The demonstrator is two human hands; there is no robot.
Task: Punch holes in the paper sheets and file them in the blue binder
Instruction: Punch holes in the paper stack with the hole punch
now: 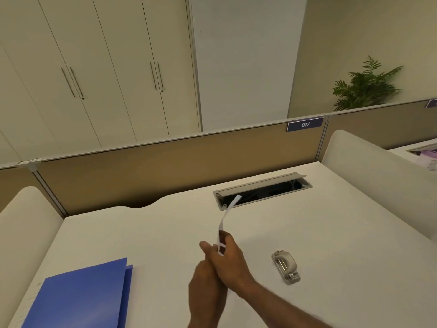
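The paper sheets (pixel 226 215) show edge-on as a thin white curved strip standing up over the middle of the white desk (pixel 153 233). My right hand (pixel 230 261) grips their lower part with curled fingers. My left hand (pixel 205 271) lies pressed against it from the left, partly covered, and holds the same lower edge. The blue binder (pixel 82 294) lies closed and flat at the front left. A grey metal hole punch (pixel 285 266) sits on the desk to the right of my hands, apart from them.
An open cable tray (pixel 262 191) with a raised flap is cut into the desk behind the paper. A tan partition (pixel 165 166) closes the back, and rounded white side dividers (pixel 369 176) flank the desk. Cupboards and a plant stand beyond.
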